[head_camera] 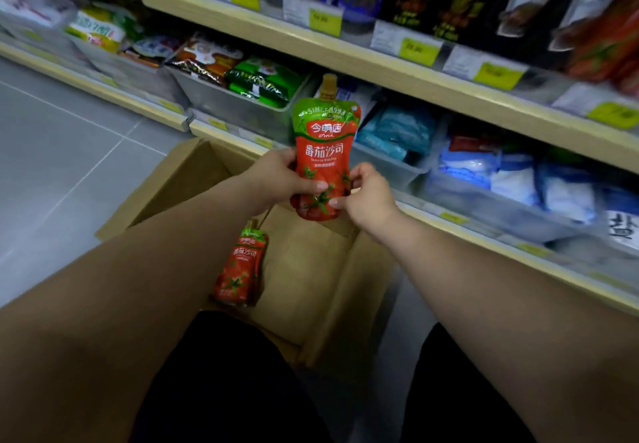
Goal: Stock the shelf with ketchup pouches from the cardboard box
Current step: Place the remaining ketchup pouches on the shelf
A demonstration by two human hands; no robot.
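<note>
A red and green ketchup pouch [325, 145] with a tan cap is held upright above the open cardboard box [311, 290]. My left hand [280, 176] grips its lower left side with the thumb across the front. My right hand [366, 197] pinches its lower right edge. A second ketchup pouch [240, 266] lies flat on the box's bottom, below my left forearm. More red pouches [612, 38] stand on the upper shelf at the far right.
The box sits on the grey tiled floor [69, 152] against the bottom shelf. Clear bins [242, 110] hold packets on the low shelf; white and blue bags [518, 179] fill bins to the right. Yellow price tags [418, 51] line the shelf edges. My dark-clothed knees [221, 390] frame the box.
</note>
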